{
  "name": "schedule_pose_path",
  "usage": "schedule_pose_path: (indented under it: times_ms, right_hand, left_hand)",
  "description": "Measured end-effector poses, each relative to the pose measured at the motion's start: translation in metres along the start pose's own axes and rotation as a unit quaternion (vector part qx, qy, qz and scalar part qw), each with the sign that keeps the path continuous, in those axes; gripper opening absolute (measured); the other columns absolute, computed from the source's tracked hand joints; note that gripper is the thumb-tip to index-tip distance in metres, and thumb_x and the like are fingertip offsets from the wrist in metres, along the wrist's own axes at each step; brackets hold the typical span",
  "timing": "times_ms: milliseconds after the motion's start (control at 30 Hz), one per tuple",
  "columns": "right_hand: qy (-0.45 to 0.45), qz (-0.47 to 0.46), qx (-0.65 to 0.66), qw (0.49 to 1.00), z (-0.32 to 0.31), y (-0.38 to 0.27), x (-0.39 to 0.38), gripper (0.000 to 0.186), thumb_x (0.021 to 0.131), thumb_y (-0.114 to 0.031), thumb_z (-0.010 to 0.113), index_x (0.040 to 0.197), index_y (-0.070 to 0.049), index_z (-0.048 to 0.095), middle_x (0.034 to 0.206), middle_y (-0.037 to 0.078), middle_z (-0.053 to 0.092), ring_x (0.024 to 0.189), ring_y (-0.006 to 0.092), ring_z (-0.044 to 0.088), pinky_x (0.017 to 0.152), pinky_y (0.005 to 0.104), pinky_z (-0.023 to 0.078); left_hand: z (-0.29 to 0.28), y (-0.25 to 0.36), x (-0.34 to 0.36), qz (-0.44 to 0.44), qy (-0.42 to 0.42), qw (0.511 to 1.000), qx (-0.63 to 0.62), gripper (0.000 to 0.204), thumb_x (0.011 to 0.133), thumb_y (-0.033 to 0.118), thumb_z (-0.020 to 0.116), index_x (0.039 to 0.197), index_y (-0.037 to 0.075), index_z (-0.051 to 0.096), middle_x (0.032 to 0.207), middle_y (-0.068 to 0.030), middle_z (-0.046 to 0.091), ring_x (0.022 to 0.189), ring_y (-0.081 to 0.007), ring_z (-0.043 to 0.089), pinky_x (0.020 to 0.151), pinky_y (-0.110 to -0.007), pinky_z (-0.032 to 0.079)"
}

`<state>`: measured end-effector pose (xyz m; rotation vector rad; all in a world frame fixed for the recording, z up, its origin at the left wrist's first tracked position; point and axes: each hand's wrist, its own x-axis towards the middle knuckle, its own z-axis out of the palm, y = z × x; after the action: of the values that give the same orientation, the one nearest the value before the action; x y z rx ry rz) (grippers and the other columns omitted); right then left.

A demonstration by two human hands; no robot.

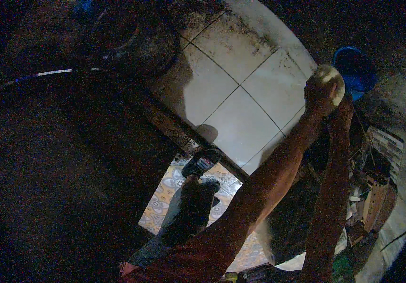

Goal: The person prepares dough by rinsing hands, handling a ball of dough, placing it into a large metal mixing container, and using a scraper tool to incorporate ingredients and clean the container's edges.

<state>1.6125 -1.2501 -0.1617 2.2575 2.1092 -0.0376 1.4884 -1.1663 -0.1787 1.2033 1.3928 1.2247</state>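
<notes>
Both my arms stretch from the lower edge toward the upper right. A round, pale, yellowish-white object [336,84] is at their far end, its kind too dim to make out. My left hand [317,98] is closed around its left and lower side. Close beside it, my right hand [345,107] is pressed against the object's lower right, its fingers mostly in shadow. Just beyond the hands, to the right, stands a blue bucket [358,70] with a round rim.
White tiles [231,101] with dark dirt fill the upper middle. A dark ledge [184,127] runs along them. A shod foot [203,162] is on patterned tiles [163,200]. Mixed clutter with a brown piece [375,203] lies right of my arms. The left is very dark.
</notes>
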Motion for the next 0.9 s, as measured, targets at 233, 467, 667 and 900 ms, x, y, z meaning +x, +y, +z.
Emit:
schedule_pose_path:
  times_ms: [233, 467, 667, 900]
  right_hand:
    - [-0.031, 0.105, 0.113, 0.988, -0.029, -0.019, -0.006, 0.05, 0.093, -0.015, 0.057, 0.14, -0.005, 0.043, 0.139, 0.018, 0.05, 0.13, 0.0299, 0.047, 0.109, 0.0431, 0.038]
    - [0.031, -0.15, -0.365, 0.918, -0.039, 0.07, -0.016, 0.045, 0.095, -0.023, 0.055, 0.135, -0.005, 0.047, 0.134, 0.018, 0.053, 0.128, 0.0269, 0.049, 0.106, 0.0416, 0.04]
    - [-0.01, 0.047, 0.16, 0.986, -0.024, -0.008, 0.005, 0.048, 0.095, -0.026, 0.055, 0.136, -0.004, 0.045, 0.131, 0.018, 0.055, 0.123, 0.0292, 0.053, 0.102, 0.042, 0.043]
    - [-0.048, 0.11, 0.326, 0.938, -0.054, 0.023, -0.009, 0.052, 0.094, -0.029, 0.056, 0.138, -0.003, 0.044, 0.128, 0.019, 0.057, 0.117, 0.0319, 0.056, 0.096, 0.0425, 0.046]
  left_hand:
    - [-0.025, 0.023, -0.048, 0.027, -0.059, 0.989, 0.13, 0.038, 0.088, 0.032, 0.062, 0.116, 0.007, 0.063, 0.121, -0.0181, 0.06, 0.116, -0.0328, 0.055, 0.099, -0.044, 0.043]
    - [-0.013, 0.077, -0.042, -0.212, -0.16, 0.916, -0.301, 0.045, 0.088, 0.046, 0.064, 0.104, 0.005, 0.068, 0.098, -0.0176, 0.069, 0.093, -0.0318, 0.067, 0.084, -0.042, 0.051]
    - [0.022, -0.035, -0.03, 0.074, -0.09, 0.992, 0.055, 0.023, 0.095, 0.031, 0.053, 0.106, 0.012, 0.06, 0.104, -0.0111, 0.062, 0.097, -0.0302, 0.061, 0.084, -0.044, 0.05]
    - [0.018, 0.026, -0.049, -0.107, -0.185, 0.97, -0.116, 0.024, 0.097, 0.034, 0.05, 0.099, 0.013, 0.06, 0.097, -0.0107, 0.06, 0.089, -0.0282, 0.062, 0.075, -0.042, 0.051]
